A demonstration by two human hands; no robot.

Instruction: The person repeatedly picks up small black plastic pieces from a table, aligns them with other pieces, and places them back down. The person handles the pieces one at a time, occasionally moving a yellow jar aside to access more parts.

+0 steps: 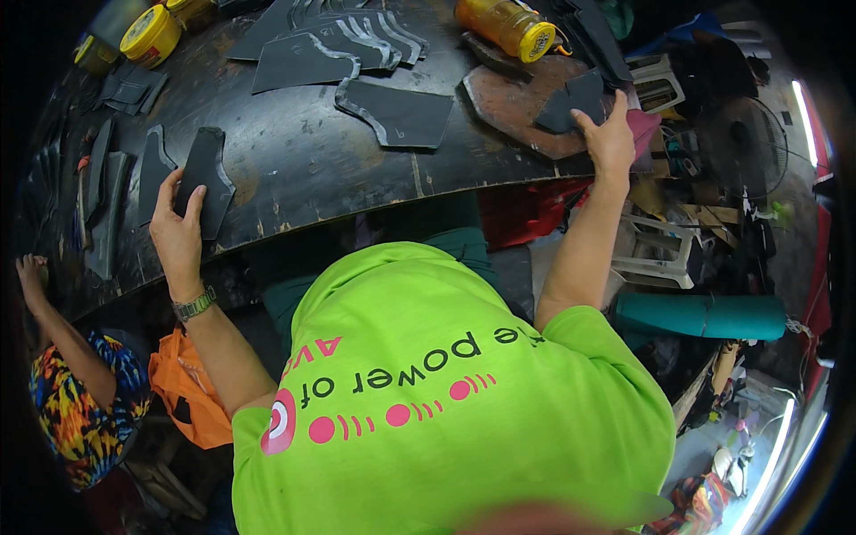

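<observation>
My left hand [181, 218] grips the lower part of a black curved cut piece [212, 165] at the table's near left, thumb on its face and fingers at its left edge. Beside it lies a similar narrow black piece [157, 169] with a pale edge. My right hand [608, 143] is at the table's right end, thumb and index finger spread apart. Its thumb touches a small dark cut piece [571, 100] lying over a worn brown board [499, 96]. Between the hands lies a black piece [406, 116] with a grey strip along its curved edge.
Fanned black pieces [303, 61] cover the far middle of the dark table [303, 169]. A yellow-capped amber jar [508, 27] lies near the board; yellow tubs [150, 37] stand far left. At left is another person's arm [67, 343]. Stools, a green roll [700, 315] and a fan [747, 147] stand right.
</observation>
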